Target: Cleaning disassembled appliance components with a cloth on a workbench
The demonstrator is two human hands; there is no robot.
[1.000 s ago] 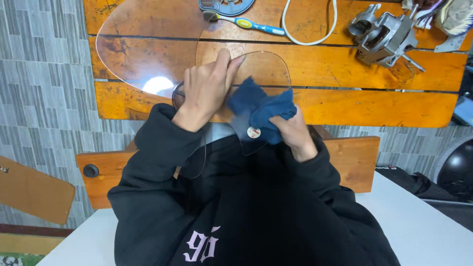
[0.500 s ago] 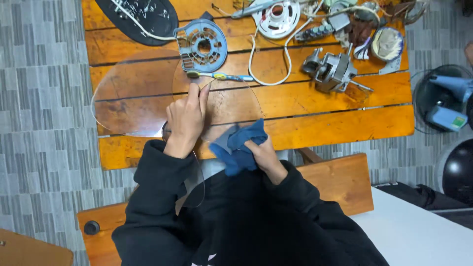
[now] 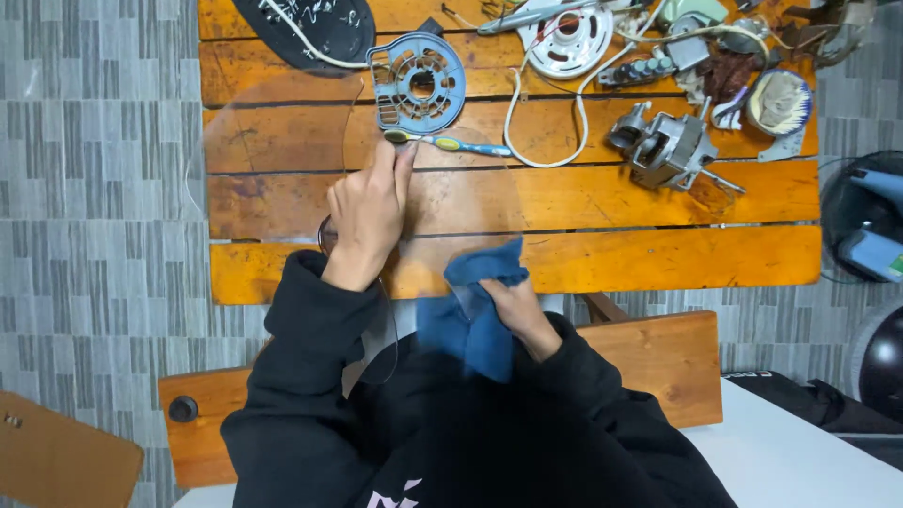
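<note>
A clear plastic fan blade (image 3: 273, 150) with broad rounded lobes lies over the orange wooden table (image 3: 658, 254). My left hand (image 3: 367, 212) presses down on the near lobe (image 3: 470, 198), fingers stretched toward the far side. My right hand (image 3: 513, 310) is closed on a dark blue cloth (image 3: 470, 310) at the lobe's near edge, close to my body. Black sleeves cover both arms.
On the table's far side lie a blue round fan grille part (image 3: 417, 82), a toothbrush (image 3: 447, 143), a white cable (image 3: 546, 132), a metal fan motor (image 3: 670, 146), a white disc (image 3: 569, 42) and small parts. A wooden bench (image 3: 658, 362) is under me; a blue fan (image 3: 870, 226) stands at right.
The view has tilted so more of the table's far side shows. My right hand with the cloth has slid toward me along the lobe; my left hand stays pressed on the blade.
</note>
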